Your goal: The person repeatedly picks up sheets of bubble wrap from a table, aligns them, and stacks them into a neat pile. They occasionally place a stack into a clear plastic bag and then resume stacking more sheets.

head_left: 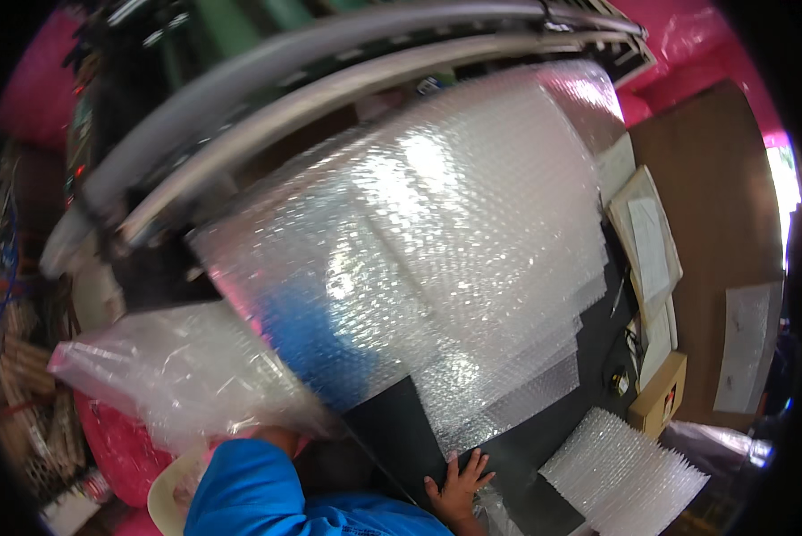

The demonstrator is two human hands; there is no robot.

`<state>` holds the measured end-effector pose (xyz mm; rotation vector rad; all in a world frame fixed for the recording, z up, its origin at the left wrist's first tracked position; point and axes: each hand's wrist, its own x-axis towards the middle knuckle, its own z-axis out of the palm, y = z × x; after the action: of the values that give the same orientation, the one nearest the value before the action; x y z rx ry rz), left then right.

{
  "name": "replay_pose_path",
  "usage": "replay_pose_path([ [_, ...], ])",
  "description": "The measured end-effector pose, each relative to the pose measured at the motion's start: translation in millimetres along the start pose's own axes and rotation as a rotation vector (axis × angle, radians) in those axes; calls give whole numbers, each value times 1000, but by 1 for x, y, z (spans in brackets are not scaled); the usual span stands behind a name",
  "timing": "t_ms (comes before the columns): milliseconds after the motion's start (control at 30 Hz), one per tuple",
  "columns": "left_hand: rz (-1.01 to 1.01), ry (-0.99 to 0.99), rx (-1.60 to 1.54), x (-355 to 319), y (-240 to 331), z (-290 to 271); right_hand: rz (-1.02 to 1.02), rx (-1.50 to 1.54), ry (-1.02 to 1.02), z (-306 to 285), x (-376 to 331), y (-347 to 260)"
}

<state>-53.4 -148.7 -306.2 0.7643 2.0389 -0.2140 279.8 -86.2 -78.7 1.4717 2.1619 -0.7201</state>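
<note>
My right hand (461,489) lies with fingers spread on the dark table top (530,469), its fingertips at the near corner of a large stack of clear bubble wrap sheets (472,223). A strip of bare skin on my left arm (280,438) shows below the blue sleeve (244,487). My left hand is hidden near a crumpled clear plastic sheet (186,366), and its fingers do not show. A blue patch shows through the left part of the bubble wrap, but I cannot tell what it is.
A smaller stack of bubble wrap pieces (629,473) sits at the right. Near it are a yellow-brown box (658,393), a tape measure (619,382) and papers (646,241). A curved grey rail (329,54) spans the far side. A pink-wrapped bundle (124,438) stands at the left.
</note>
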Motion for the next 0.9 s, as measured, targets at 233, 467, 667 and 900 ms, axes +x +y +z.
replay_pose_path([
  [233, -40, 71, 116, 52, 10, -29, 51, -71, -127, 7, 4, 5],
  [467, -91, 139, 160, 77, 14, -41, -58, -154, -18, 28, -6, 24],
  [667, -54, 149, 224, 97, 31, -60, -101, -58, 148, 39, -9, 23],
  [900, 1, 119, 222, 77, 49, -40, -140, -61, 199, 36, -3, 26],
])
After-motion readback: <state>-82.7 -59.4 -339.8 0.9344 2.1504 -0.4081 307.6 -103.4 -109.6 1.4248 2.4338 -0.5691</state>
